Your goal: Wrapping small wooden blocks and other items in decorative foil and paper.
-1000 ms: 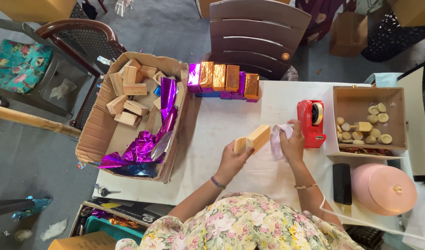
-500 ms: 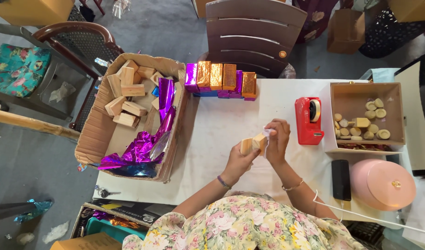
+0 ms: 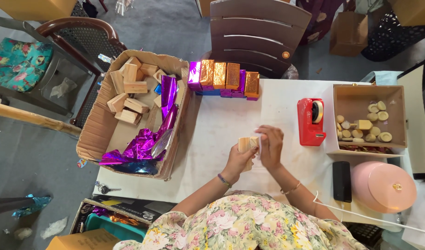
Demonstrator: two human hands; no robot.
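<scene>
My left hand (image 3: 239,161) grips a small bare wooden block (image 3: 244,144) from below, over the middle of the white table (image 3: 221,125). My right hand (image 3: 269,146) presses against the block's right side, its fingers curled over a bit of pale wrapping at the block's end. A red tape dispenser (image 3: 311,121) stands just to the right of my hands. A row of blocks wrapped in gold and purple foil (image 3: 225,78) lines the table's far edge.
A cardboard box (image 3: 94,134) at the left holds several bare wooden blocks (image 3: 129,95) and crumpled purple foil (image 3: 140,148). At the right sit a smaller box of round wooden pieces (image 3: 366,121), a black phone (image 3: 342,180) and a pink round lidded container (image 3: 383,186). A brown chair (image 3: 258,32) stands behind the table.
My right hand moved left from beside the tape dispenser onto the block. The block came closer to me and now sits between both hands.
</scene>
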